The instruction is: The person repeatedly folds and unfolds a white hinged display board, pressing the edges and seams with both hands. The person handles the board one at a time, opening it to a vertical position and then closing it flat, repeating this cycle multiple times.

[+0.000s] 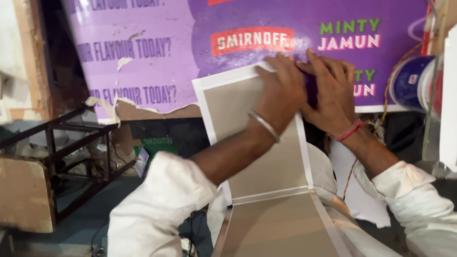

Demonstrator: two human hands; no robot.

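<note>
while both hands press together at the top right corner of the upright board panel, the left hand should hold it flat as the right hand rubs (seemingly clamped on something purple) along the white edging.

The folded beige board panel with white edging looks like matt card or foam board, smooth, its white border slightly glossy like tape. The purple printed poster sheet behind it is thin and semi-glossy — scuffed, its lower edge torn to show brown paper backing. The left hand wears a shiny metal bangle; the right hand wears a red thread band. Both sleeves are soft white cloth. The dark open box frame appears to be dull painted metal — beside it a rough brown board slab.
</note>
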